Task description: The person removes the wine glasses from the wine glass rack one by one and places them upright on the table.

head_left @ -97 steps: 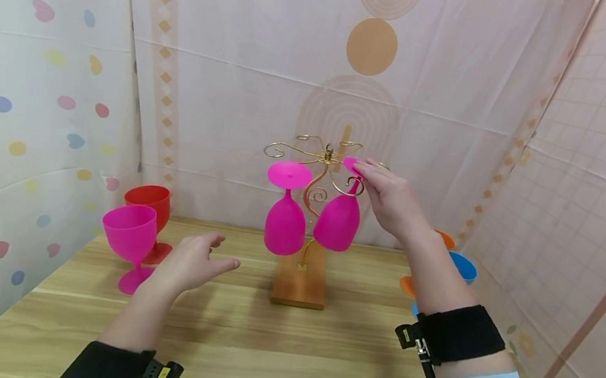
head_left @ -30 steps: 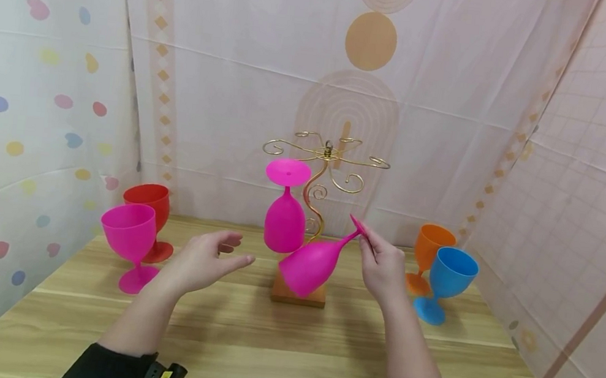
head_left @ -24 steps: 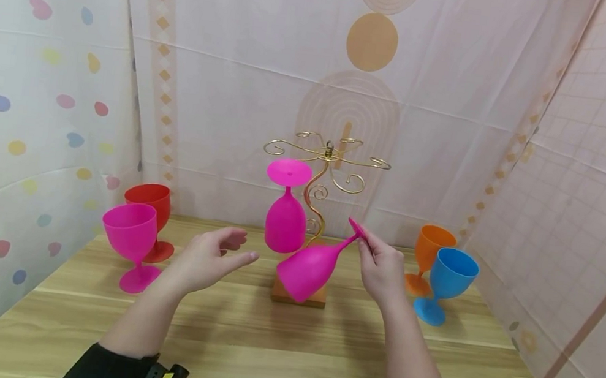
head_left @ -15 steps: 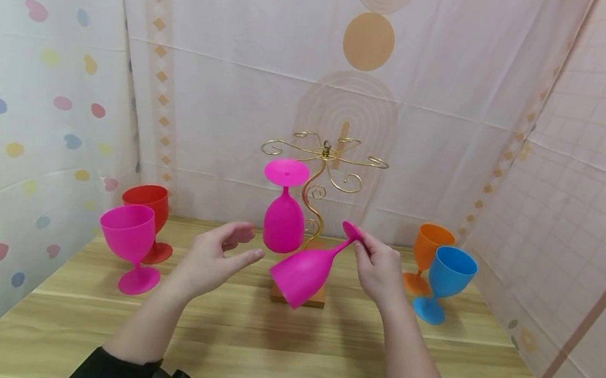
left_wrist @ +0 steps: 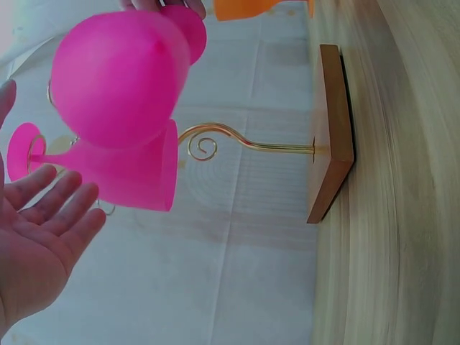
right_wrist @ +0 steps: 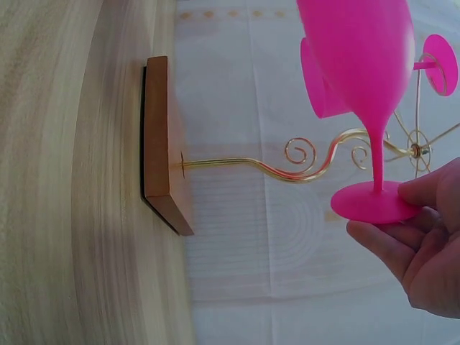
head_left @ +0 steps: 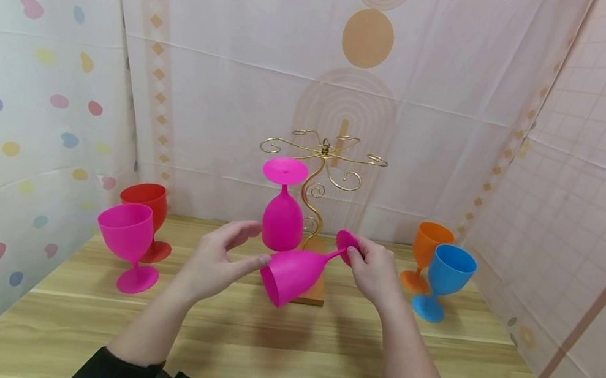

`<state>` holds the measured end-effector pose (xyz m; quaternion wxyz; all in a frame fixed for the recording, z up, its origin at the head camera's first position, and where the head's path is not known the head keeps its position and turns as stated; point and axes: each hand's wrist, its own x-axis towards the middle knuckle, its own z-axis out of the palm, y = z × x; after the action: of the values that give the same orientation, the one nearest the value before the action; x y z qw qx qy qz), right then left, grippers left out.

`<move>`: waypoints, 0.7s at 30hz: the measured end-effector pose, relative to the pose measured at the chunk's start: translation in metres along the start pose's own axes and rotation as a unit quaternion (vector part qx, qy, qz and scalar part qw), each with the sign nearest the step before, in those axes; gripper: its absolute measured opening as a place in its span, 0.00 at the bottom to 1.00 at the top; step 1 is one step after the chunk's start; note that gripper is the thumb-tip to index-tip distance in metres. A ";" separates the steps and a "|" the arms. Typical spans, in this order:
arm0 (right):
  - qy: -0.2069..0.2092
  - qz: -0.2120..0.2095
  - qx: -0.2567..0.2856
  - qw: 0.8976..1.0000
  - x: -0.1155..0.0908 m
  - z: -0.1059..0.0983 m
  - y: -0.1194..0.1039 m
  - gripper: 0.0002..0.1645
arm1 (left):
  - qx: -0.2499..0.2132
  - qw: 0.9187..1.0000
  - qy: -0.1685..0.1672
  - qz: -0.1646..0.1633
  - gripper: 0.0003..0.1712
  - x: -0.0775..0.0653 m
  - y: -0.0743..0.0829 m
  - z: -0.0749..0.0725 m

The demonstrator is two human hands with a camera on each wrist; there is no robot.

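My right hand (head_left: 377,272) pinches the foot of a pink goblet (head_left: 294,274) between thumb and fingers, as the right wrist view also shows. The goblet lies nearly sideways in the air, its mouth pointing left and down. My left hand (head_left: 220,263) is beside the mouth with fingers apart; whether the thumb touches the rim I cannot tell. In the left wrist view its fingers (left_wrist: 72,201) are extended, holding nothing. Behind, a second pink goblet (head_left: 283,221) hangs upside down by its foot from the gold wire rack (head_left: 325,151), which stands on a wooden base (right_wrist: 157,129).
At the left of the wooden table (head_left: 274,358) stand a red goblet (head_left: 152,198) and a pink goblet (head_left: 125,232), both upright. On the right are an orange goblet (head_left: 430,242) and a blue goblet (head_left: 449,272). Patterned curtains (head_left: 222,113) enclose the table.
My right hand has taken the pink goblet off the rack's right arm and brought it down. It has since tipped further sideways and moved left, while my left hand has come closer to its mouth.
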<state>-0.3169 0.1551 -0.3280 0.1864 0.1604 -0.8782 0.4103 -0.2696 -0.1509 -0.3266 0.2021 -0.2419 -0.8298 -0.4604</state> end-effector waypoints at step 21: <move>-0.065 0.087 0.135 0.985 0.001 0.009 0.002 0.14 | -0.015 0.996 -0.023 0.079 0.54 -0.001 -0.003 0.014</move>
<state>-0.3205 0.1493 -0.3342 0.0690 0.1339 -0.8357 0.5282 -0.2720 -0.1405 -0.3359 0.2156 -0.3203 -0.8056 -0.4494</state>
